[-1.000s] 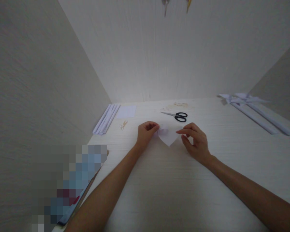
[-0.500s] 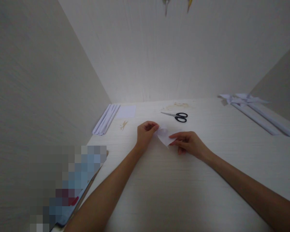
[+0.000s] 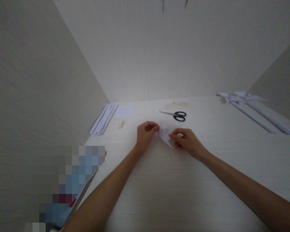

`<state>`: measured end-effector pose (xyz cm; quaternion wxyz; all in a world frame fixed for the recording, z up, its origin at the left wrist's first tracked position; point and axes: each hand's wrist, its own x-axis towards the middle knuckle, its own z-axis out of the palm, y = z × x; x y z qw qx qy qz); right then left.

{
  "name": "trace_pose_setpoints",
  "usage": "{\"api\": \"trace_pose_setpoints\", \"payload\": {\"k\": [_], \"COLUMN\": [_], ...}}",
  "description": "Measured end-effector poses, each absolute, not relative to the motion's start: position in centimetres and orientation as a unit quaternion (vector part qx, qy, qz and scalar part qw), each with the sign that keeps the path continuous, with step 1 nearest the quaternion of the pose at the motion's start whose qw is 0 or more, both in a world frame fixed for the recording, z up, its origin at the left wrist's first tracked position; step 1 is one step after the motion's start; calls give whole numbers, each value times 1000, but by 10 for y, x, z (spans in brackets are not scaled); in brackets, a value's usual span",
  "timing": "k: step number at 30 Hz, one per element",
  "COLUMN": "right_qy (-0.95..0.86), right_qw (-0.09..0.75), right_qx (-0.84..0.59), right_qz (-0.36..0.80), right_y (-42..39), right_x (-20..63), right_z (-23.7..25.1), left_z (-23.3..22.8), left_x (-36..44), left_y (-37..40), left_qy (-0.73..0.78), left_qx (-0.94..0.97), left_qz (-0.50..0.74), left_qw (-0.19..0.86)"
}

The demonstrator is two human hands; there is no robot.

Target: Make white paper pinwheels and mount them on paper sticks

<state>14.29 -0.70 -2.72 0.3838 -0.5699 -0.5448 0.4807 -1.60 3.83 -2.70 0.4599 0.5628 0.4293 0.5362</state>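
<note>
A small white folded paper piece [image 3: 164,134] lies on the pale table [image 3: 174,187] between my two hands. My left hand [image 3: 145,133] pinches its left end with curled fingers. My right hand [image 3: 186,140] grips the right flap, folded over toward the left, with thumb and fingertips closed on it. Black-handled scissors [image 3: 176,115] lie just beyond the paper, blades pointing left.
A bundle of rolled white paper strips [image 3: 104,118] and a flat white sheet [image 3: 124,111] lie at the back left by the wall, with small tan sticks [image 3: 121,124] nearby. Long paper rolls and folded shapes [image 3: 253,108] rest at the back right. A blurred patch [image 3: 65,180] covers the lower left.
My right hand has moved left and down onto the paper, taking its right corner and folding it over toward the left hand. The left hand has stayed put.
</note>
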Motion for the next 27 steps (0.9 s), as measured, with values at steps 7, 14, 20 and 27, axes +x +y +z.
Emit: {"api": "trace_pose_setpoints", "payload": {"k": [7, 14, 20, 27], "right_qy": [-613, -617, -603, -581], "right_qw": [375, 380, 410, 430], "right_qx": [-561, -609, -635, -641], "right_qz": [411, 321, 255, 259], "right_y": [-3, -4, -7, -7], "right_x": [145, 141, 135, 132], "right_z": [-30, -28, -27, -27], "left_z": [-29, -31, -33, -32], "left_x": [-12, -10, -10, -9], "left_y": [35, 33, 32, 31], "left_qy": [409, 406, 417, 411], "left_qx": [617, 652, 641, 649], "left_qz": [522, 509, 512, 512], "left_qw": [424, 388, 391, 385]}}
